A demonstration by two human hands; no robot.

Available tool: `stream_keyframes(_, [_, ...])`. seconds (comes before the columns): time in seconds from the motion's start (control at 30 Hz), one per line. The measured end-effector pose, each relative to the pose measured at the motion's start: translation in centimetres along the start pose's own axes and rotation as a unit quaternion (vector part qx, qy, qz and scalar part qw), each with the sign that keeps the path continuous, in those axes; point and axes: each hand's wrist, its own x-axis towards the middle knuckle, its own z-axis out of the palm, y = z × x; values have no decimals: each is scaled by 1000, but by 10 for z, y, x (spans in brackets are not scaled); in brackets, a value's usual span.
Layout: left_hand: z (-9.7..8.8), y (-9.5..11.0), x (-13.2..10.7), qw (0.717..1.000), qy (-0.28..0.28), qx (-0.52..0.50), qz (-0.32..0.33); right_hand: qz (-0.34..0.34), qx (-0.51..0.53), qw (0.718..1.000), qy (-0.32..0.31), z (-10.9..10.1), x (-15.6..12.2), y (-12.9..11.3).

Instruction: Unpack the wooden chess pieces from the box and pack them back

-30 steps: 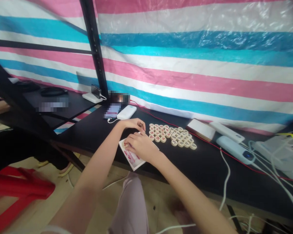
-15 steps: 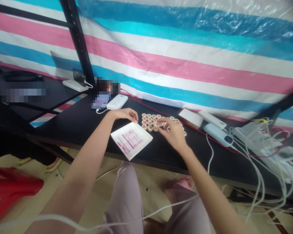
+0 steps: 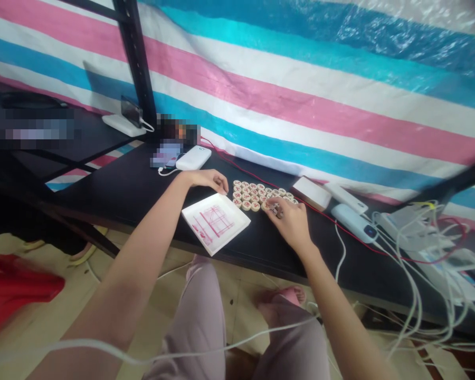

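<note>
Rows of round, pale xiangqi pieces (image 3: pixel 246 205) with red and dark characters lie close together on the black table. My right hand (image 3: pixel 293 221) reaches over the front right of the block, its thumb and fingers bent around a piece (image 3: pixel 276 209) there. To the left of the rows rests my left hand (image 3: pixel 211 180), its fingers loosely bent and slightly apart, with nothing visible in them. Just in front of that hand is a square, shallow white tray (image 3: pixel 239 220) with red lines drawn on its inside.
Behind my left hand lies a white power bank (image 3: pixel 193 158) beside a phone. At right are a white box (image 3: pixel 311 193), a light blue device (image 3: pixel 354 222) and tangled white cables (image 3: pixel 415 274). A red cable (image 3: pixel 247 173) crosses the table. Striped sheeting (image 3: pixel 301 105) hangs behind.
My right hand has shifted right along the rows, from the middle of the pieces to their front right. Front pieces that it covered now show. My left hand stays by the tray.
</note>
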Motion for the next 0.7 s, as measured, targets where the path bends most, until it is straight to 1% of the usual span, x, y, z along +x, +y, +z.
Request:
stream_keyframes(0.1, [0,2,0,1000,-8,2,-1,-17,-51,999,5,1,-1,-5])
stream_keyframes(0.2, [-1,0,1,1000,-6,3,-5,-11,-77,997,8,1,-2,-10])
stream_keyframes(0.37, [-2,-6,3,1000,7,-4,-6,19,-59,998,10,4,-3,-11])
stream_keyframes(0.5, [-2,-6,3,1000,14,-12,-8,19,-52,998,0,6,-4,-11])
stream_keyframes(0.6, [-2,-4,1,1000,14,-19,-13,12,-51,999,4,3,-5,-14])
stream_keyframes(0.7, [-1,-3,0,1000,16,-16,-14,11,-37,999,17,-4,-5,-25])
